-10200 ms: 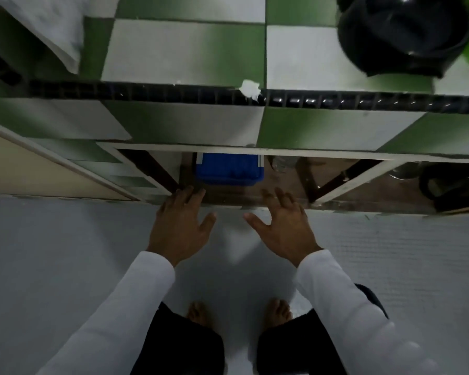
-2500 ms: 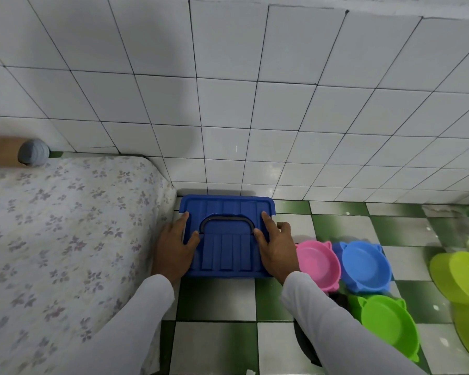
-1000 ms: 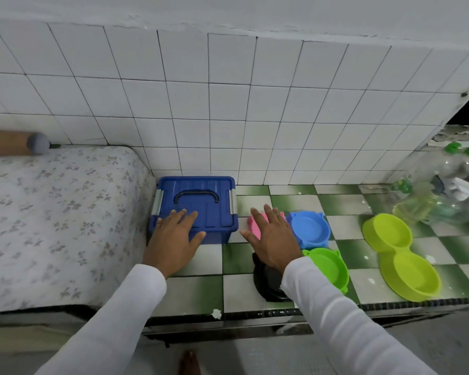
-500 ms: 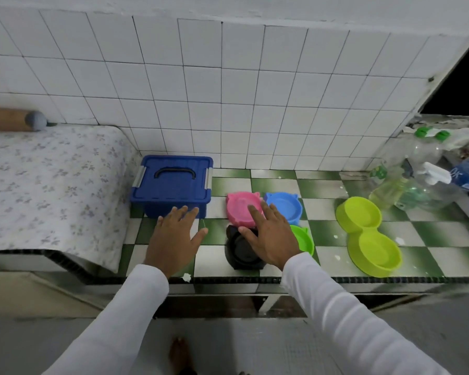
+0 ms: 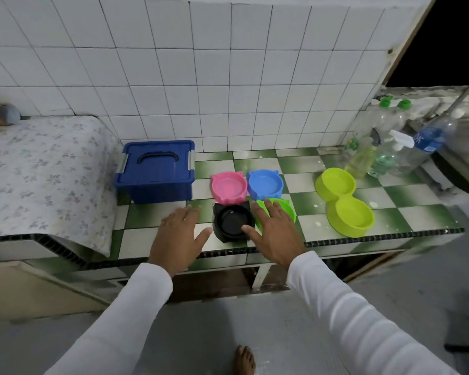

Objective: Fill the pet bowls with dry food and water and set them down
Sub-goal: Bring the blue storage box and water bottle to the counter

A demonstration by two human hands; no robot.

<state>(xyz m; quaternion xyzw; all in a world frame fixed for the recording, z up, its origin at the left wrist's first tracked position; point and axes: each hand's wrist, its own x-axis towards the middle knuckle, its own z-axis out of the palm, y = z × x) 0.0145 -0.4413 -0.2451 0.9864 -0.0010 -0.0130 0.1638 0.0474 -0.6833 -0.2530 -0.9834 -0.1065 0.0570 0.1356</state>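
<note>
Head view: the black bowl (image 5: 233,221) is seen at the front edge of the checkered surface (image 5: 317,228), directly between the two hands, with the pink bowl (image 5: 228,186) and blue bowl (image 5: 265,184) just behind it and the green bowl (image 5: 284,209) touching its right side. The left hand (image 5: 178,238) is held flat and spread just left of the black bowl, nothing gripped; the right hand (image 5: 275,234) is likewise spread with straight fingers (image 5: 271,209) laid over the green bowl, its thumb at the black bowl's right rim. The right hand is judged nearer to the bowls. The closed blue box (image 5: 156,171), its long axis across the view, lies ahead of and nearest the left hand.
</note>
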